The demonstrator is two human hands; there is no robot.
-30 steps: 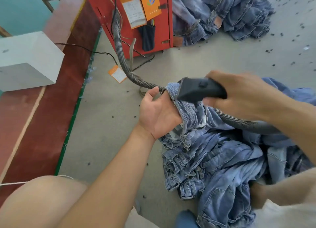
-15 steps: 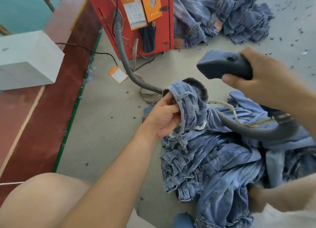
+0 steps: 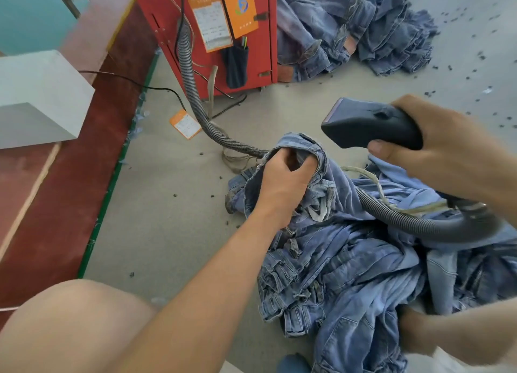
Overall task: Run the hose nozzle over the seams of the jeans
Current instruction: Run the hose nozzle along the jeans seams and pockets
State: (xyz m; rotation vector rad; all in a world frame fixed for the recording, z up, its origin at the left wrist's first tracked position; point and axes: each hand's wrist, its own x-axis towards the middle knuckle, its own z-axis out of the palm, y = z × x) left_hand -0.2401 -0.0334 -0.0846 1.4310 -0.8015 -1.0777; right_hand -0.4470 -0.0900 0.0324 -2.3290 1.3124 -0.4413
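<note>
Denim jeans (image 3: 349,260) cuff now bunched in left hand (image 3: 282,185), right hand (image 3: 447,151) gripping nozzle (image 3: 369,126), lowered slightly

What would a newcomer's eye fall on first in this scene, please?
Probably the dark hose nozzle gripped in the right hand, raised clear of the jeans heaped on the floor. Next, the left hand bunching a denim edge, and the red machine behind, where the ribbed hose begins.

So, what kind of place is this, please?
Probably a garment finishing workshop. A red machine with orange job tickets feeds a corrugated hose to the nozzle that the right hand holds. Heaps of jeans lie on the floor, amid scattered thread clippings.
</note>
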